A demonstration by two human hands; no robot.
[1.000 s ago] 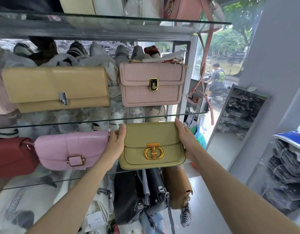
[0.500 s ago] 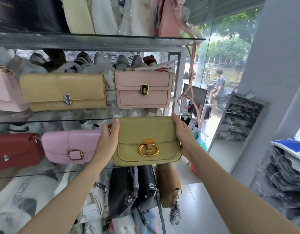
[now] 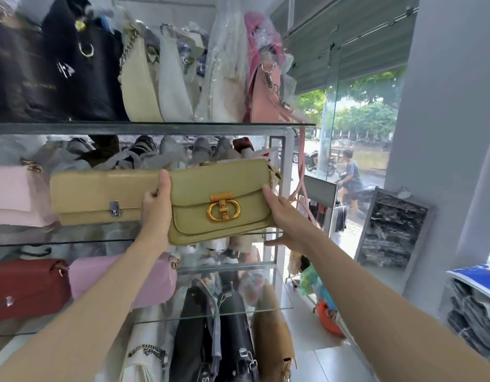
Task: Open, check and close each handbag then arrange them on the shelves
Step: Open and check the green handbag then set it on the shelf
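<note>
I hold an olive-green handbag [image 3: 210,188] with a gold round clasp [image 3: 223,210], its flap closed, tilted slightly in front of the middle glass shelf [image 3: 73,241]. My left hand [image 3: 155,205] grips its left end, thumb on the front. At the bag's right end my right hand [image 3: 282,216] holds on, with its fingers up the side. Immediately left of it on that shelf stands a long tan handbag [image 3: 100,194], then a pale pink one [image 3: 15,194]. Whatever stands behind the green bag is hidden.
The top shelf [image 3: 155,128] carries black, cream, white and pink bags. A red bag [image 3: 26,288] and a pink bag [image 3: 84,274] sit one shelf lower. Black and tan bags [image 3: 233,340] hang at the bottom. A metal upright [image 3: 282,166] ends the shelves; a grey wall [image 3: 445,161] is on the right.
Both hands have lifted the green handbag from the lower shelf level up to the middle shelf, where it now covers the pink textured bag. The view has tilted upward.
</note>
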